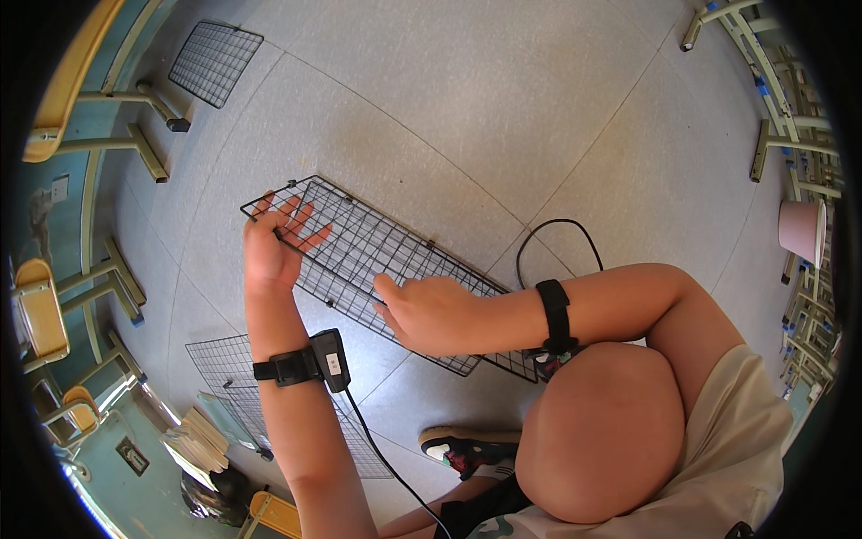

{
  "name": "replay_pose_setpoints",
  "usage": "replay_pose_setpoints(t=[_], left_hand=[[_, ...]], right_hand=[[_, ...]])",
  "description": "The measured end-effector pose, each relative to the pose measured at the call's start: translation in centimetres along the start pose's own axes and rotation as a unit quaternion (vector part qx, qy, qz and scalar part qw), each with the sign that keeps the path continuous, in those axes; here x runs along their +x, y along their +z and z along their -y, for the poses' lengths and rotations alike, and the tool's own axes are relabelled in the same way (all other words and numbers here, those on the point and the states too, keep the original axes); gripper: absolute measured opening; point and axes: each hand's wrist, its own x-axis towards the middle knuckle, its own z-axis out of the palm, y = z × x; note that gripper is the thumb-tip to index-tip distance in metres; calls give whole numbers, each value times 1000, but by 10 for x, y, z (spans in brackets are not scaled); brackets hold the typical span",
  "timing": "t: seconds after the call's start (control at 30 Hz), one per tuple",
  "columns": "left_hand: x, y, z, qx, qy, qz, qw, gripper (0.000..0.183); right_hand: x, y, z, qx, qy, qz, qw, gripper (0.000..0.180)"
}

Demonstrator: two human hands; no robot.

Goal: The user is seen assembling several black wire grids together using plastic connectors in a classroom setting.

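Several black wire grid panels (pixel 404 249) are joined by small black clips and stand at a slant in front of me. At their far-left end is my left hand (pixel 276 239), holding the end frame, with its fingers showing through the mesh. My right hand (pixel 434 313) lies across the middle of the near side, with the near frame rod running in between its thumb and finger. Part of the mesh is hidden under that hand and forearm. Black straps circle both forearms; the left one carries a small device (pixel 330 360) with a cable.
A separate grid panel (pixel 215 64) lies at the upper left; another mesh panel (pixel 222 367) is behind my left forearm. Desk and chair legs (pixel 151 151) line both sides. A pink bucket (pixel 800 232), stacked papers (pixel 195 441) and a black plastic bag (pixel 219 495) are around the edges. My shoe (pixel 471 448) is below.
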Motion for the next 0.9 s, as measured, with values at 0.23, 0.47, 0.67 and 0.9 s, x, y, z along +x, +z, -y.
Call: replay_pose_setpoints(t=[0.23, 0.47, 0.67, 0.9], left_hand=[[26, -28, 49, -54, -1, -99, 994, 54], [6, -6, 119, 745, 296, 7, 598, 67], [-11, 11, 102, 797, 140, 35, 587, 87], [-7, 24, 102, 813, 101, 38, 572, 100]], right_hand=[[-3, -13, -6, 25, 22, 9, 999, 22], [1, -23, -37, 119, 54, -107, 986, 18], [19, -64, -43, 188, 125, -81, 971, 26], [23, -69, -53, 169, 99, -100, 976, 24]])
